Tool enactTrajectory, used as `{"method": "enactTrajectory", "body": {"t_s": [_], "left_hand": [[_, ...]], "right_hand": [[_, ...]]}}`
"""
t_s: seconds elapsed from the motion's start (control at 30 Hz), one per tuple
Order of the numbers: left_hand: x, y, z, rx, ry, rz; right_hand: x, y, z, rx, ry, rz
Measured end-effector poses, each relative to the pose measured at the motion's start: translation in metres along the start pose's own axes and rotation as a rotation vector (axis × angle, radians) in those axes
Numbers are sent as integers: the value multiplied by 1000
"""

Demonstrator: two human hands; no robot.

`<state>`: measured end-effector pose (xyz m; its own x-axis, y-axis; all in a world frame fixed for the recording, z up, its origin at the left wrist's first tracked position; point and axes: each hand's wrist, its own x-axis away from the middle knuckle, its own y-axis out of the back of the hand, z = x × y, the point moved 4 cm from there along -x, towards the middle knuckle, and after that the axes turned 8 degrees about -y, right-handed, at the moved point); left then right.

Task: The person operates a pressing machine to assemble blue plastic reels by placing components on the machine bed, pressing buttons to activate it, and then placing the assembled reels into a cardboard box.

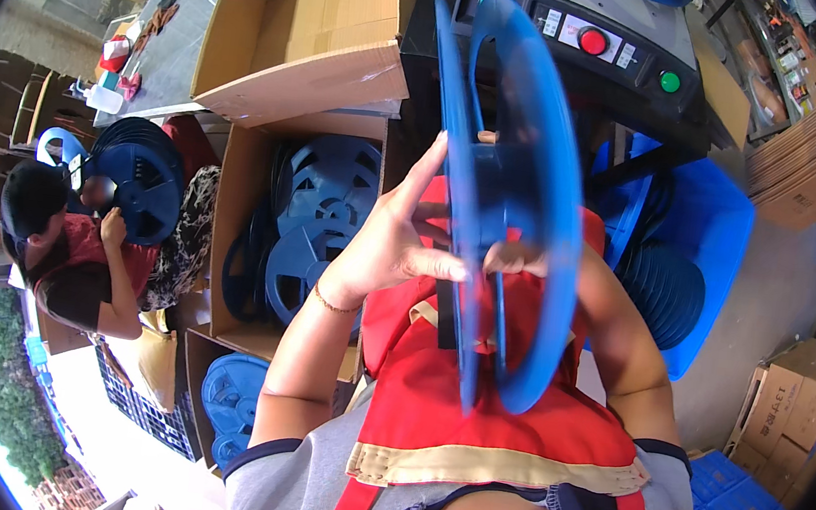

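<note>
A blue plastic spool (552, 241) with two round flanges stands on edge in front of my red apron (409, 421), smeared by motion. My left hand (398, 239) grips its left flange, with the fingers spread along the disc and the thumb reaching toward the hub. On the spool's other side, my right hand (518, 259) shows curled fingers between the flanges, close to the hub. The right flange hides part of that hand. Beyond the spool is a black machine with a red button (592, 41) and a green button (669, 81).
Left of me, a cardboard box (231, 195) holds several blue spools, below another open carton (304, 17). A blue bin (722, 240) on the right holds stacked spool discs. A co-worker (76, 257) at far left handles a spool. Cardboard boxes (792, 415) stand at right.
</note>
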<state>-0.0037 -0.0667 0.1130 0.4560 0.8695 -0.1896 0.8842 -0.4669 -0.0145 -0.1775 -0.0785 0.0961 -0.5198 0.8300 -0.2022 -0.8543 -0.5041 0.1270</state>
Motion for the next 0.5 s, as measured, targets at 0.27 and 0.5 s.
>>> {"method": "enactTrajectory", "body": {"t_s": [0.27, 0.5], "left_hand": [[-6, -21, 18, -770, 247, -118], [0, -34, 21, -947, 14, -60]], "right_hand": [[24, -1, -34, -528, -289, -59], [31, 3, -37, -525, -318, -136]]}}
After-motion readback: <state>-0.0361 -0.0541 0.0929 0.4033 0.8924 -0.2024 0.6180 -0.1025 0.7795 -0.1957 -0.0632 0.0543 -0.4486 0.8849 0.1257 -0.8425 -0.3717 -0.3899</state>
